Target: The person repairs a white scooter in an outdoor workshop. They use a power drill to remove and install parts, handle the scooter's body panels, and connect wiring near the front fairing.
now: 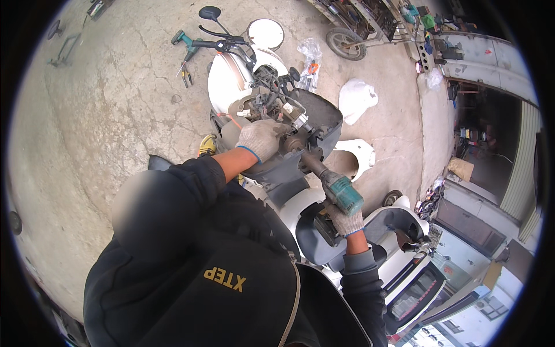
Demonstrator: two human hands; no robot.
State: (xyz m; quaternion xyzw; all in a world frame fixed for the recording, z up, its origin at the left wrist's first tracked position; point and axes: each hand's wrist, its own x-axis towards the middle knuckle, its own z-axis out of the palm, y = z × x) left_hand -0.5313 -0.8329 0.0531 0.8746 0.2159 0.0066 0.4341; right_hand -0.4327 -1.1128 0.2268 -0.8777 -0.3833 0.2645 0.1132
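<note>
A partly stripped scooter stands before me, with a white front body [231, 78] and loose wiring [269, 81] at its exposed steering head. My left hand [259, 140], in a knitted work glove, reaches into this opening. Its fingers curl against dark parts beside the steering column [295, 141]; what they hold is hidden. In my right hand [346, 221], also gloved, is a teal and grey impact wrench [342, 192], gripped by its handle. The wrench's nose points toward the column; whether it touches a fastener cannot be made out. A dark plastic panel [329, 113] surrounds the column.
On the concrete beyond lie a teal cordless drill [185, 46], hand tools [186, 76], a plastic bag [310, 55] and white panels [356, 99]. A loose wheel [347, 43] rests by a rack. Another white scooter [399, 211] stands at the right.
</note>
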